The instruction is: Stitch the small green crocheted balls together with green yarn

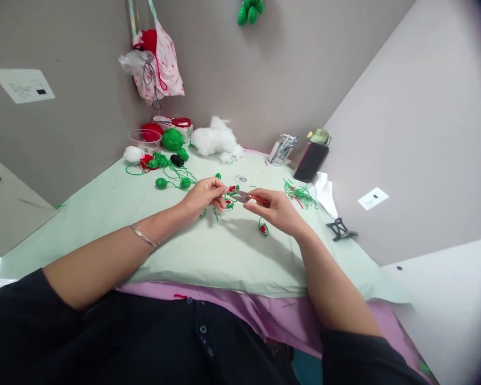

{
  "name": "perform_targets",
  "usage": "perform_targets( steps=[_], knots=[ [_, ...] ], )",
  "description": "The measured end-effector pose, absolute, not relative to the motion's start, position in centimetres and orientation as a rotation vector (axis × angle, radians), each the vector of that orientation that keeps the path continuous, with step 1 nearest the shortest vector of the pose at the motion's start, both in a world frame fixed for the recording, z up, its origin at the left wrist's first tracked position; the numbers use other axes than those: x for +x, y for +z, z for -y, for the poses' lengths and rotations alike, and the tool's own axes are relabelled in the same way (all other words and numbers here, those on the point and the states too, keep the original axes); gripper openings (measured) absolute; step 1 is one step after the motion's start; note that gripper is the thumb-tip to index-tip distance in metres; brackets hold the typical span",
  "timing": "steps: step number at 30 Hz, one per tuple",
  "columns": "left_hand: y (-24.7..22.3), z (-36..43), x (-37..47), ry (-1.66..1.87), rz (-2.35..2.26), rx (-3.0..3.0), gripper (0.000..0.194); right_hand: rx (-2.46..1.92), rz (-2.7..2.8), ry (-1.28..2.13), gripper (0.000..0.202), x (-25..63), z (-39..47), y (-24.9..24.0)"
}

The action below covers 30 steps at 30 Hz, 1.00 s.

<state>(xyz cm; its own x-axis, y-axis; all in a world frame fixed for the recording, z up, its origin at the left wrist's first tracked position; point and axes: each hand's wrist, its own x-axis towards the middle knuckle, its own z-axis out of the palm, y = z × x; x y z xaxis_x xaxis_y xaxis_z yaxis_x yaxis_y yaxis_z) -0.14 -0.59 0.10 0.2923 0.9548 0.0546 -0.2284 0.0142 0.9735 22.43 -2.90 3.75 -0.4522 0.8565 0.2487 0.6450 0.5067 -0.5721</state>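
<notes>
And here you are at the scissors work: your left hand [204, 198] is pinched on a small red-and-green yarn piece [232, 188], though whether it has the body or a loose end is too small to tell. Your right hand [278, 209] grasps the orange-handled scissors [260, 200], blades pointing at those left fingertips, all of it over the middle of the tabletop [208, 251]. This looks like a trimming step, with the blades right up at the yarn. Any cut from here calls for a steady left pinch, the strand drawn taut, and the blade tips kept off both stitches and fingers. Nearer the front edge, to the right, lies another red-and-green piece [263, 229], apart from your hands; yarn clippings [300, 193] sit toward the right edge. Over at the far left corner, there's the green yarn ball [172, 139], with white stuffing [214, 140] beside it along the back edge.
</notes>
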Motion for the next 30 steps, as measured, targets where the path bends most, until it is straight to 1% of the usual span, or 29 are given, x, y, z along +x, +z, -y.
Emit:
perform_targets(
  steps=[2,4,7,9,11,13,17,19,22,25,28,30],
  knots=[
    [0.1,0.5,-0.2,1.114,-0.826,1.187,0.020,-1.224,2.309,0.626,0.034,23.0,2.6,4.0],
    [0.2,0.6,-0.2,1.117,-0.834,1.179,0.021,-1.220,2.330,0.571,0.033,23.1,2.2,3.8],
    [0.4,0.8,0.0,1.106,-0.840,1.152,0.020,-1.199,2.298,0.432,0.022,22.2,1.8,2.4],
    [0.6,0.9,0.1,1.097,-0.836,1.125,0.018,-1.158,2.349,0.486,0.019,21.0,1.7,1.2],
    [0.7,0.9,0.1,1.090,-0.827,1.095,0.017,-1.175,2.405,0.439,0.017,19.7,1.8,-0.1],
    [0.8,0.9,0.1,1.084,-0.815,1.066,0.017,-1.137,2.469,0.403,0.019,18.6,1.9,-1.1],
    [0.9,0.9,0.0,1.087,-0.800,1.050,0.017,-1.098,2.494,0.379,0.013,17.5,1.9,-1.6],
    [0.6,0.9,-0.1,1.102,-0.809,1.073,0.019,-1.103,2.430,0.470,0.013,17.6,2.0,-1.3],
    [0.0,0.4,-0.3,1.108,-0.872,1.200,0.017,-1.089,2.284,0.799,0.013,18.2,2.3,-0.3],
    [0.1,-0.6,-0.7,1.149,-1.034,1.577,0.012,-1.073,2.135,1.058,0.018,18.9,2.5,0.4],
    [1.7,-0.3,-1.5,1.355,-1.201,1.955,0.017,-1.094,2.022,1.143,0.023,19.3,2.3,0.7],
    [3.0,1.8,-2.1,1.377,-1.189,2.021,0.017,-1.110,1.983,1.174,0.026,19.5,2.1,0.8]
  ],
)
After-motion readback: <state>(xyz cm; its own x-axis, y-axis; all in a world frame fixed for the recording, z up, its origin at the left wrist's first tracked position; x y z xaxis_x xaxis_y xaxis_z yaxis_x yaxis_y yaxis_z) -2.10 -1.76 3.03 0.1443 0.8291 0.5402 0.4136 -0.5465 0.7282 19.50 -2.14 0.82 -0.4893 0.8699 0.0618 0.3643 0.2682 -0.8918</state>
